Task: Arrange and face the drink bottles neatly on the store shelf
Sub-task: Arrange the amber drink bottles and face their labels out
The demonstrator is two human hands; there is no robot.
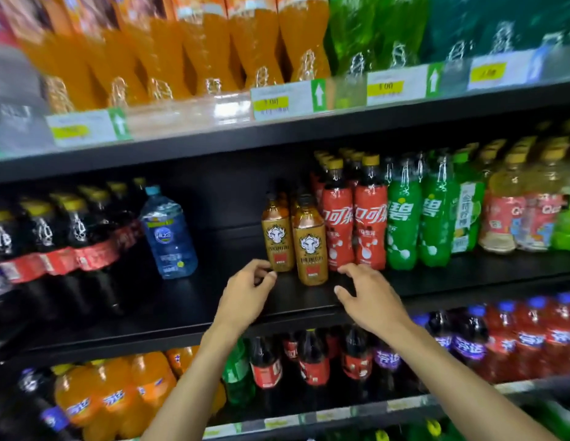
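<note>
On the middle shelf (198,300), found two gold tiger-label bottles (310,246) upright, labels forward, beside the red cola bottles (353,224); noted left hand (248,292) loosely curled at their base, right hand (371,299) spread, both holding nothing; judged staggered pair and stray water bottle (167,233) not yet aligned.

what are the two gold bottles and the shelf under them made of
Gold bottles: probably amber see-through plastic, glossy highlights at the necks, with shiny metallic-gold wrap labels. Shelf: looks like black painted metal, smooth and matte, thin straight front edge.
</note>
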